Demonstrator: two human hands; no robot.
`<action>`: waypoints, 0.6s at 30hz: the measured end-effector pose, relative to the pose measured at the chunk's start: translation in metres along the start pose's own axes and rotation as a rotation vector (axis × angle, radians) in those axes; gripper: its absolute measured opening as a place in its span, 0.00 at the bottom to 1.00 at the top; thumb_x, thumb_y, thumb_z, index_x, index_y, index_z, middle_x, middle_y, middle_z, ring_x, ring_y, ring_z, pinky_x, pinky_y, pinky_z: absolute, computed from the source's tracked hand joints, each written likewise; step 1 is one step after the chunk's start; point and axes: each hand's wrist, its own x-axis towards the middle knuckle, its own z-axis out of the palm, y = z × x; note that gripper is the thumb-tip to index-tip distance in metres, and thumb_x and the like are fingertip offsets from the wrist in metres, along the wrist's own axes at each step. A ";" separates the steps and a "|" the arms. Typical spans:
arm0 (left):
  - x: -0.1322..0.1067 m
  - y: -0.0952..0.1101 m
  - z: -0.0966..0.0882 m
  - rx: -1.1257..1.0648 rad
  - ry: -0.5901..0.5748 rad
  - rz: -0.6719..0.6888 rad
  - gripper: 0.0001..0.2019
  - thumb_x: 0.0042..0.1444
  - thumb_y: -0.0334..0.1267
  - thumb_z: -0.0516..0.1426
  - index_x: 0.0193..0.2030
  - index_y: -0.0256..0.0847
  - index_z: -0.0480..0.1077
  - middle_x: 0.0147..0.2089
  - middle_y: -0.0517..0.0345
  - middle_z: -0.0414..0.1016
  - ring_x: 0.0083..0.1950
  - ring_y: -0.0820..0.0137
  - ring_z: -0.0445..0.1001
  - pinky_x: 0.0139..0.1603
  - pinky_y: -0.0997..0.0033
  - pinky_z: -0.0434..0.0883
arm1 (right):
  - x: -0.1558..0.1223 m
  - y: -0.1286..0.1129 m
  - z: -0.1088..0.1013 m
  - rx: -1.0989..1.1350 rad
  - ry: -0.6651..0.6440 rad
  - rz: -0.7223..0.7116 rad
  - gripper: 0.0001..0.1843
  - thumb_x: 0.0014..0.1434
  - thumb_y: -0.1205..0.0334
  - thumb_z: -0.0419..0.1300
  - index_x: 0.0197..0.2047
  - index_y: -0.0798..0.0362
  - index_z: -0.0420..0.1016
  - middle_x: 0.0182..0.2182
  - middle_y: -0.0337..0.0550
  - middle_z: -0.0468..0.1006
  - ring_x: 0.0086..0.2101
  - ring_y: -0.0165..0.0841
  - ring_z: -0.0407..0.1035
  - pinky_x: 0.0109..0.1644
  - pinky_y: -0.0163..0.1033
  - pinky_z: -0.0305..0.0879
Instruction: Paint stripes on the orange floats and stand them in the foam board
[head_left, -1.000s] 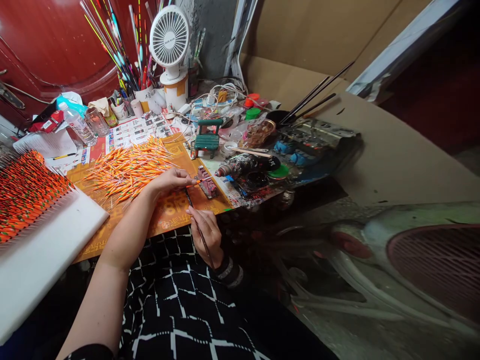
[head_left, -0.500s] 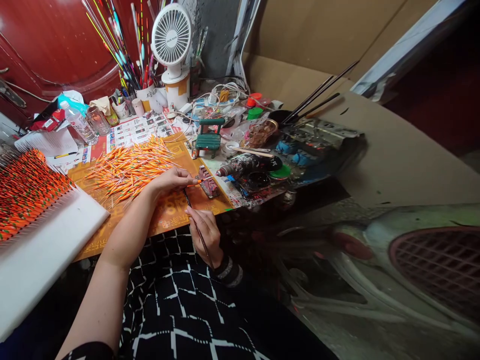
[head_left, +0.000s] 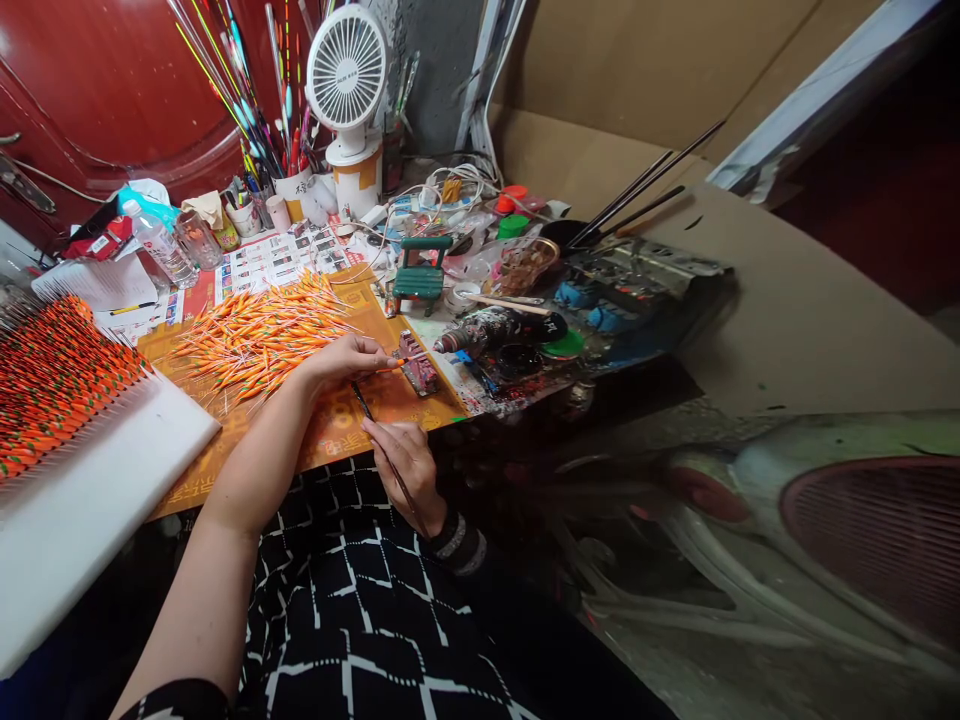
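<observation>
My left hand (head_left: 346, 358) pinches a thin orange fishing float (head_left: 403, 363) between thumb and fingertips, its far end above a small notched, paint-stained block (head_left: 420, 368). Lower down, my right hand (head_left: 409, 470) is closed around a slim dark paintbrush (head_left: 361, 400), whose tip points up and left, just under my left hand. The tip appears apart from the float. Behind my left wrist lies a loose pile of orange floats (head_left: 259, 325) on the orange-brown board (head_left: 195, 470). Many darker-tipped floats (head_left: 67, 385) stand in rows in a white foam block (head_left: 105, 490).
A white fan (head_left: 346, 75) stands at the back beside a cup of long floats (head_left: 292, 185). To the right are a small green chair-shaped stand (head_left: 420, 275), a paint-smeared drill-like tool (head_left: 487, 330), a green lid (head_left: 562, 345) and long dark rods (head_left: 622, 195).
My right hand has shifted slightly left, and the brush tip has moved left and down, away from the float. My left hand keeps hold of the float in nearly the same place.
</observation>
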 end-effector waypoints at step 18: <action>-0.009 0.006 -0.014 -0.049 -0.085 -0.021 0.20 0.42 0.50 0.70 0.23 0.34 0.73 0.18 0.64 0.64 0.18 0.82 0.55 0.20 0.76 0.48 | 0.054 0.039 -0.058 -0.334 0.090 -0.148 0.22 0.70 0.68 0.55 0.64 0.50 0.72 0.47 0.51 0.80 0.47 0.41 0.72 0.53 0.49 0.69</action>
